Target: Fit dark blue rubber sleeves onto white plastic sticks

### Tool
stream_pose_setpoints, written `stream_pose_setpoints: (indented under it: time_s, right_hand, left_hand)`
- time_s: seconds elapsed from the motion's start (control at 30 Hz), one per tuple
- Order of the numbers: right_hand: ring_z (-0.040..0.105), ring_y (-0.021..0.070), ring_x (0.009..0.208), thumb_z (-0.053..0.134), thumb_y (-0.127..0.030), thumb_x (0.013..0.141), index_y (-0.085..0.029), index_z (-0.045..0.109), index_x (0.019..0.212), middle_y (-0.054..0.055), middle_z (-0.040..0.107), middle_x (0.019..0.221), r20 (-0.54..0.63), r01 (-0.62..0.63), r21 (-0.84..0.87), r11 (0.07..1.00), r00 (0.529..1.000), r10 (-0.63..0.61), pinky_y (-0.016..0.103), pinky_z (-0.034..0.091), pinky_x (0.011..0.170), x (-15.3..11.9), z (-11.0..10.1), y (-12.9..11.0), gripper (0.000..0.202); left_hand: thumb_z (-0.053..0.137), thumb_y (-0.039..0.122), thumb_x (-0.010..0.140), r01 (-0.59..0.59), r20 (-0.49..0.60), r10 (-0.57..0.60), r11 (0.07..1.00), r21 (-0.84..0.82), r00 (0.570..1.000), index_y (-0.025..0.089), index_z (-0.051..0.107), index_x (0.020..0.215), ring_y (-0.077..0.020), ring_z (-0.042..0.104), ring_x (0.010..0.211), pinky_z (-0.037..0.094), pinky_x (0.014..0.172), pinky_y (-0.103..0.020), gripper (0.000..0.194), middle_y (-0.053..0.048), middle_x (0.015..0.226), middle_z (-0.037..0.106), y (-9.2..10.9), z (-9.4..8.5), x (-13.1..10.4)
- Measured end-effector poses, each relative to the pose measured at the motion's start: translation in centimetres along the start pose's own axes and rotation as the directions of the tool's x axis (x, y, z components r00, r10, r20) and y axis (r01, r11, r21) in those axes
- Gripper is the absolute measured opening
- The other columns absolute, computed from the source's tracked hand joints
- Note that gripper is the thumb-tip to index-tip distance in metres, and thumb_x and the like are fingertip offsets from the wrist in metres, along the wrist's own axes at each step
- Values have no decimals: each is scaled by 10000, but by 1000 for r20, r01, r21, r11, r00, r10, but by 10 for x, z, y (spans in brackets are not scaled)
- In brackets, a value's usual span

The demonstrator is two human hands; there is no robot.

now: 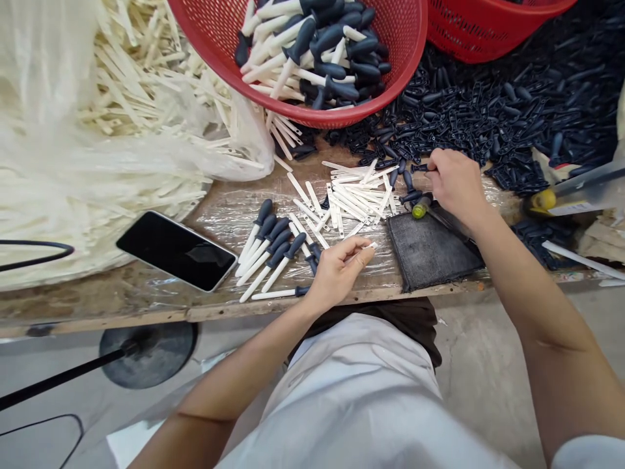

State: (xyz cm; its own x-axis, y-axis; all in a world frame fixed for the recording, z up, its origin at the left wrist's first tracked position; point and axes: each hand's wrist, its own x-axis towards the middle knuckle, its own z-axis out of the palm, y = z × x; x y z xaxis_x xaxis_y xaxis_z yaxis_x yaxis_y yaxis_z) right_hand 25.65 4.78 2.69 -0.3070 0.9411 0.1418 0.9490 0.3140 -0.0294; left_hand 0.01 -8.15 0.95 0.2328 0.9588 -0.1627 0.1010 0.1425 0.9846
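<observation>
My left hand is closed near the table's front edge, pinching a white plastic strip; only the strip's tip shows past the fingers. Further right, my right hand has its fingertips closed on a dark blue handle piece at the near edge of the dark pile. Between the hands lies a heap of loose white strips. Left of my left hand, several white strips with dark handles fitted lie side by side. Below my right hand is a dark cloth pad, with a green-ended tool on it.
A red basket of handled white pieces stands at the back, beside a second red basket. Dark handle parts cover the right back. White strips in clear plastic fill the left. A phone lies near the front edge.
</observation>
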Motion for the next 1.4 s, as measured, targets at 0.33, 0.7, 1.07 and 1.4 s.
stream_pose_setpoints:
  time_s: [0.33, 0.7, 1.07, 1.4]
  right_hand:
    - [504, 159, 726, 425, -135, 983, -202, 595, 803, 43, 625, 799, -155, 573, 116, 811, 817, -555, 295, 343, 645, -91, -50, -83, 257]
    - [605, 120, 701, 527, -204, 960, -198, 606, 891, 10, 679, 789, 9, 79, 665, 742, 993, -114, 213, 425, 658, -124, -42, -87, 105]
    - [594, 114, 650, 485, -197, 969, -213, 613, 848, 8, 674, 728, -105, 112, 615, 780, 993, -60, 220, 423, 625, -135, -66, -94, 177]
    - [598, 96, 600, 543, -214, 949, -205, 629, 860, -20, 676, 716, 69, -83, 742, 665, 996, 47, 206, 422, 602, -126, -63, -86, 124]
  left_hand:
    - [601, 305, 909, -121, 221, 95, 987, 106, 971, 170, 654, 1160, -100, 479, 616, 405, 634, -230, 289, 32, 703, 580, 2, 0, 6]
    - [538, 278, 962, -393, 375, 276, 875, 284, 885, 203, 655, 1198, -161, 702, 928, 517, 849, -247, 274, -45, 1064, 751, 0, 1, -2]
    - [528, 322, 946, -204, 329, 118, 949, 241, 937, 181, 665, 1175, -133, 598, 678, 465, 689, -234, 302, -15, 774, 687, -5, 8, 1]
    - [538, 297, 950, -272, 409, 158, 932, 237, 899, 199, 656, 1208, -158, 666, 860, 480, 797, -242, 300, -51, 1015, 739, 20, 10, 10]
